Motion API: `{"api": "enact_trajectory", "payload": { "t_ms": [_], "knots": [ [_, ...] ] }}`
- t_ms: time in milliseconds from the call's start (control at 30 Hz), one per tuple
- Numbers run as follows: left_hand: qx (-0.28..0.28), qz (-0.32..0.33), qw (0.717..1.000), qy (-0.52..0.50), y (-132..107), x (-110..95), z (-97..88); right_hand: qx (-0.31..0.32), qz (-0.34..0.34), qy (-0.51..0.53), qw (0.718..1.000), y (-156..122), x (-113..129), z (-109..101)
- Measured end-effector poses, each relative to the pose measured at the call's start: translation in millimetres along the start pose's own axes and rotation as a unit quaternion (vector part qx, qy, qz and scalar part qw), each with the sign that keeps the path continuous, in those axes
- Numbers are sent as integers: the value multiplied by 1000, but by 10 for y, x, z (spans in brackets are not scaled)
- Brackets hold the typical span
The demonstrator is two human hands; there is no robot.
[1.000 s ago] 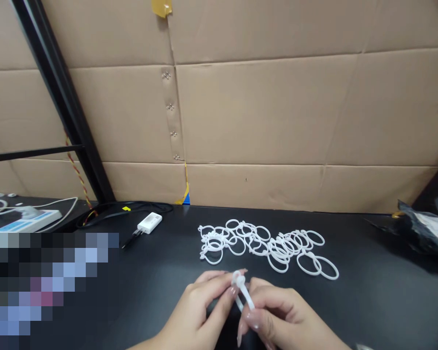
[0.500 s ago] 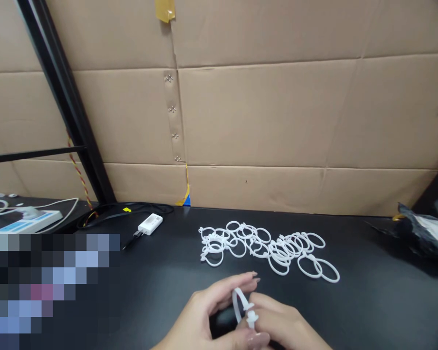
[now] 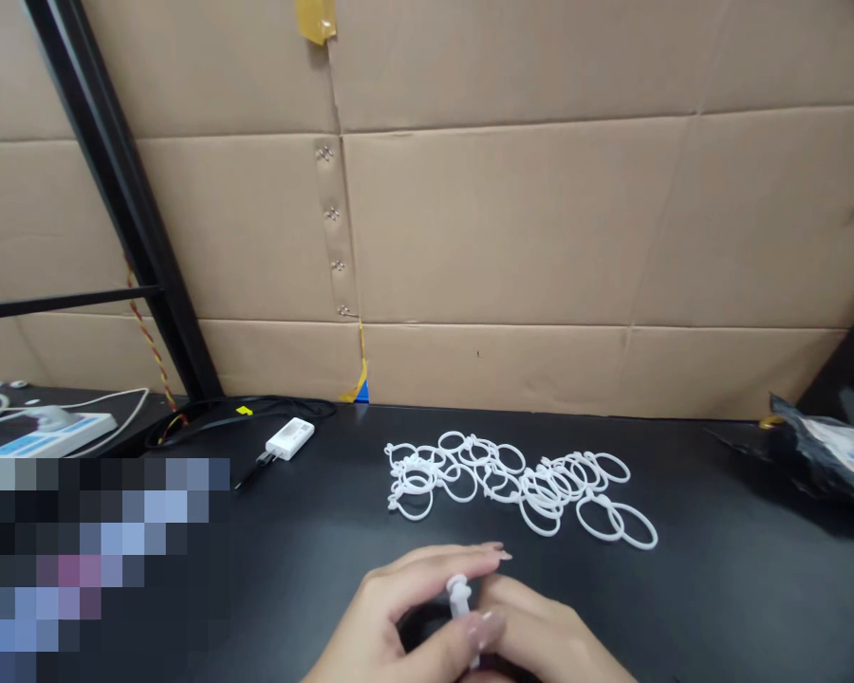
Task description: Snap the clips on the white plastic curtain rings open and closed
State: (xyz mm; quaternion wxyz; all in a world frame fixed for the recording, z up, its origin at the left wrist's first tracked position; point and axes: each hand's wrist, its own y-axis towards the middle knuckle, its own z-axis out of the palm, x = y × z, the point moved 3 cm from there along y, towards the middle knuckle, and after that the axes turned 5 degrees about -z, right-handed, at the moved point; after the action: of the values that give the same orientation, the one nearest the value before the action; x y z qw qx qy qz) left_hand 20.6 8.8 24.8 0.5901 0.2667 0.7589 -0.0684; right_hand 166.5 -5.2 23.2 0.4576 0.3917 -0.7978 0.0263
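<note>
A white plastic ring [image 3: 459, 596] with a knobbed clasp is held between my two hands at the front edge of the view. My left hand [image 3: 399, 612] curls around it, fingers stretched over the top and thumb pressed against its near side. From the right, my right hand [image 3: 541, 626] meets it with bent fingers, and their tips are hidden behind my left thumb. Only the clasp end of the ring shows; the rest is covered. Beyond my hands, several similar white rings [image 3: 541, 493] lie in a loose, overlapping spread on the black table [image 3: 313, 541].
A white plug-in adapter [image 3: 290, 439] lies left of the rings, close to black cables [image 3: 256, 408]. A power strip [image 3: 64, 436] is at far left beside a black metal post [image 3: 135, 218]. A black plastic bag [image 3: 818, 465] sits at right. Cardboard [image 3: 498, 228] walls the back.
The ring has turned between my hands, its clasp shifting left and its loop dropping from sight. My hands have drawn closer together. The view has shifted slightly; the spread rings stay put.
</note>
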Motion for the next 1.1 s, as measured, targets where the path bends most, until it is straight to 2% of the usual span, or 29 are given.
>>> {"api": "enact_trajectory", "payload": {
  "t_ms": [67, 167, 233, 300, 367, 467, 533, 600, 700, 833, 1100],
  "knots": [
    [-21, -17, 1000, -11, 16, 3, -19, -8, 12, -3, 1000, 14, 46, -48],
    [-90, -42, 995, -4, 27, 15, -74, -63, 38, -50, 996, 3, 18, -111],
    [-128, -23, 991, 42, 32, 17, -111, -106, 48, -76, 990, -21, -24, -149],
    [-139, 36, 982, 121, 38, 19, -127, -137, 46, -95, 985, -45, -48, -186],
    [-134, 121, 960, 213, 36, 32, -121, -145, 44, -113, 982, -58, -49, -213],
    [-131, 227, 912, 315, 6, 81, -98, -101, 78, -119, 985, -51, -45, -194],
    [-128, 254, 895, 345, -19, 118, -86, -60, 122, -79, 988, -37, -58, -141],
    [-118, 255, 891, 356, -41, 144, -76, -30, 152, -11, 988, -20, -74, -72],
    [-88, 266, 888, 365, -61, 140, -51, -31, 172, 110, 978, 11, -108, 6],
    [-52, 300, 868, 392, -62, 103, -25, -34, 185, 232, 955, 45, -161, 61],
    [-37, 319, 859, 398, -76, 35, -35, -38, 168, 291, 941, 61, -205, 100]
  ]
}}
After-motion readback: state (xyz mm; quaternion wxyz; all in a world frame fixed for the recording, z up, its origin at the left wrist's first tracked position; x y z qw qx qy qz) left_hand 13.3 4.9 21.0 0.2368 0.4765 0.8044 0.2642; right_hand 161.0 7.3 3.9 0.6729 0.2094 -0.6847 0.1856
